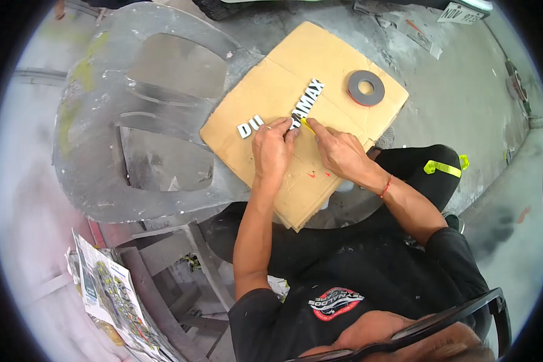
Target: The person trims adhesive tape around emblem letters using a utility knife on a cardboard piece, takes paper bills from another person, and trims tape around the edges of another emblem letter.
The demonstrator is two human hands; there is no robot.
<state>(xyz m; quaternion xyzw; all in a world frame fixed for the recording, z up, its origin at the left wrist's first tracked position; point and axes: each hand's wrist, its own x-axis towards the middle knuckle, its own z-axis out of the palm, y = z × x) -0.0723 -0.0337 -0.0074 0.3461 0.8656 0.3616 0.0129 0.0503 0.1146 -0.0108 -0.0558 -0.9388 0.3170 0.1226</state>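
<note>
Flattened cardboard (241,108) lies in front of me, bearing white letters. The letters "DU" (245,130) sit at its left, and "AMAX" (311,96) runs diagonally up from between my hands. My left hand (273,151) pinches a small letter piece beside the lower end of that row; its fingertips partly hide the piece. In my right hand (344,151) is a thin yellow tool (307,125), its tip against the same spot. A dark roll of tape (366,88) with a reddish edge lies flat at the upper right of the cardboard.
A grey, paint-marked plastic chair (96,145) stands to the left under the cardboard's edge. Newspapers (117,283) lean on a frame at lower left. A vehicle with a licence plate (460,13) is at the top right. Small red scraps (311,175) lie near my hands.
</note>
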